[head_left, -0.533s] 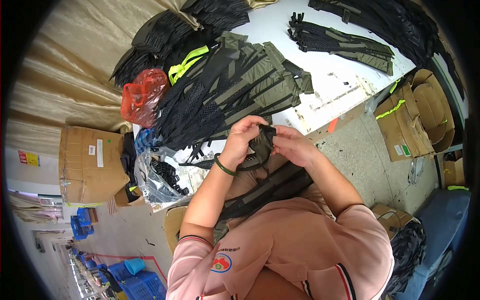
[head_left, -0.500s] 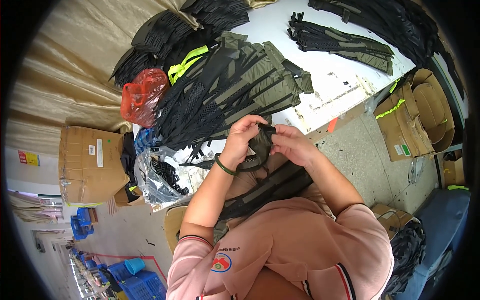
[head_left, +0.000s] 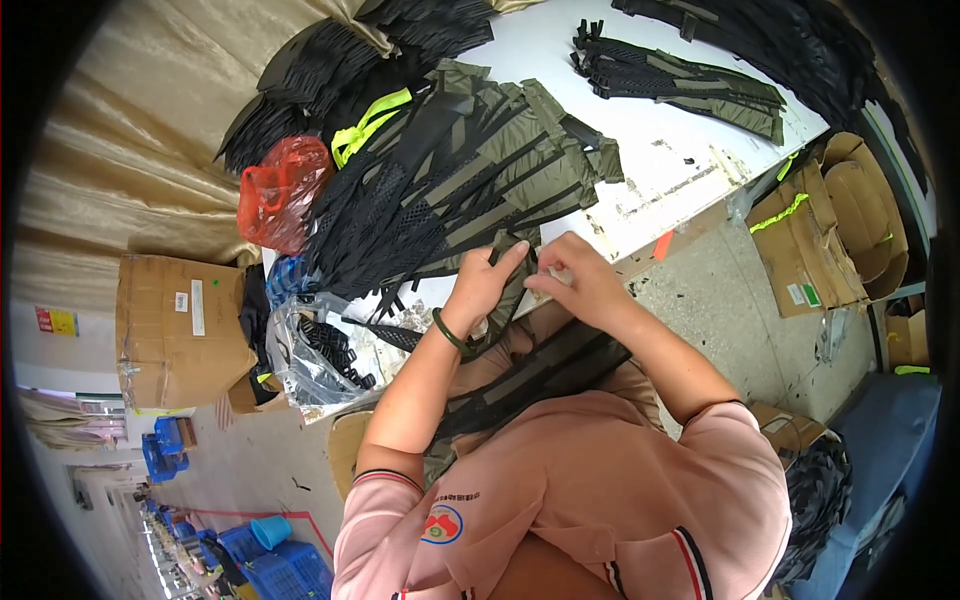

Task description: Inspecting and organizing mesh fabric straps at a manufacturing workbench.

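An olive fabric strap piece with black edging (head_left: 510, 293) is pinched in my left hand (head_left: 482, 288), thumb on top. It hangs down over my lap. Just right of it, my right hand (head_left: 585, 290) has its fingers curled together, thumb and fingertips close to the strap's edge; what they grip, if anything, is too small to make out. Another dark strap piece (head_left: 535, 375) lies across my lap. Beyond my hands, a heap of olive and black mesh straps (head_left: 440, 190) covers the near left part of the white table (head_left: 660, 190).
A red plastic bag (head_left: 285, 195) and a clear bag of black buckles (head_left: 325, 350) are at the table's left side. More straps (head_left: 680, 80) lie at the back. Cardboard boxes stand left (head_left: 180, 330) and right (head_left: 815, 240). Blue crates (head_left: 285, 575) are on the floor.
My right hand has drawn slightly away from the left, and its fingers have curled. The strap's black end between the hands has turned, and more olive fabric shows.
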Available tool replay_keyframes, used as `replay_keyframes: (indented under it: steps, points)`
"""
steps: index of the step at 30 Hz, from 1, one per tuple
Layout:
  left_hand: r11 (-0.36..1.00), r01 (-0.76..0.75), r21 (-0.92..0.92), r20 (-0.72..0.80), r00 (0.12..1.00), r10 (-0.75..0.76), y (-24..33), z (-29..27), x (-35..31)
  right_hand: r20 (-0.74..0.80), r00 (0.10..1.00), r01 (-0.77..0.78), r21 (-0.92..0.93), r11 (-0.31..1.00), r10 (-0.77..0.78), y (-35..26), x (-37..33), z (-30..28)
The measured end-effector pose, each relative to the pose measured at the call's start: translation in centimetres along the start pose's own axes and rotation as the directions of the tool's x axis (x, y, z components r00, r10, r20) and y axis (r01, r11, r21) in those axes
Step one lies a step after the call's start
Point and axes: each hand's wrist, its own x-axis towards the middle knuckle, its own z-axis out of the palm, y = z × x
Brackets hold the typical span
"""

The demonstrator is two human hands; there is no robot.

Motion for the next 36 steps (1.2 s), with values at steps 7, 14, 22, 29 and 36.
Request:
replay_keyframes:
  steps: [7, 14, 22, 29, 36]
  points:
    - [0.996, 0.033, -0.086, -0.008, 0.999, -0.033, 0.5, -0.5, -0.7, 0.055, 0.923, -0.349, 0.541, 0.766, 0.382, 2.7, 0.6, -1.9]
    - [0.967, 0.051, -0.251, 0.031, 0.999, -0.044, 0.9, 0.3, -1.5, 0.028, 0.898, -0.392, 0.502, 0.771, 0.438, 4.9, 1.4, -1.7]
    - [1.000, -0.025, 0.010, 0.169, 0.985, 0.023, -0.8, 0.8, -2.3, 0.001, 0.988, -0.156, 0.125, 0.980, 0.158, 0.8, 0.2, 0.5]
    - [0.989, -0.061, 0.131, 0.253, 0.967, 0.026, -4.4, 0.0, -5.2, 0.090, 0.968, -0.246, 0.157, 0.957, 0.234, 0.9, -3.1, 0.2]
    - [0.998, 0.064, 0.025, 0.485, 0.872, -0.069, -4.4, -0.7, -7.0, 0.266, 0.839, -0.543, 0.354, 0.761, 0.475, 0.0, -3.8, -2.1]
